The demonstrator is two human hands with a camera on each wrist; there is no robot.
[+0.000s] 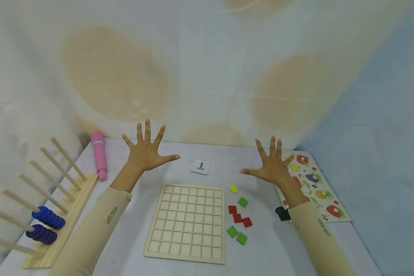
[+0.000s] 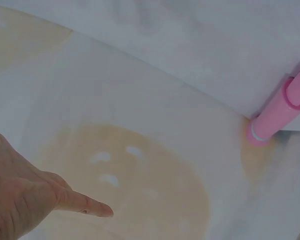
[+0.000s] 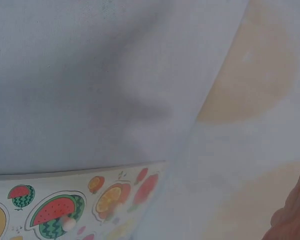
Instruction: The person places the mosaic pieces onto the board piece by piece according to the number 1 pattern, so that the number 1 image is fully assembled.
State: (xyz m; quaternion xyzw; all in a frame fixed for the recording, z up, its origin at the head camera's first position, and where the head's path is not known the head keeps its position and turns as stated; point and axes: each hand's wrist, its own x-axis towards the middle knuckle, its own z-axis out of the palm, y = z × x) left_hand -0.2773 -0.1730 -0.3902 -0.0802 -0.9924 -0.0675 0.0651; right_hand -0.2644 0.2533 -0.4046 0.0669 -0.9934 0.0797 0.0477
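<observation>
Both hands are raised above the table with fingers spread wide and nothing in them. My left hand (image 1: 145, 153) is up beyond the far left corner of the wooden grid board (image 1: 189, 222); in the left wrist view that hand (image 2: 25, 195) shows only partly. My right hand (image 1: 271, 166) is nearest the fruit puzzle board (image 1: 317, 184), overlapping its left edge in the head view. Between the hands lies a small pattern card (image 1: 201, 166). Right of the grid are a yellow piece (image 1: 233, 189), several red tiles (image 1: 237, 218) and several green tiles (image 1: 241, 238).
Along the left stands a wooden peg rack (image 1: 65, 207) with blue rings (image 1: 48, 217) and purple rings (image 1: 41, 234) on two pegs. A pink cylinder (image 1: 99, 155) lies behind it. A patterned cloth (image 1: 210, 76) hangs at the table's back edge.
</observation>
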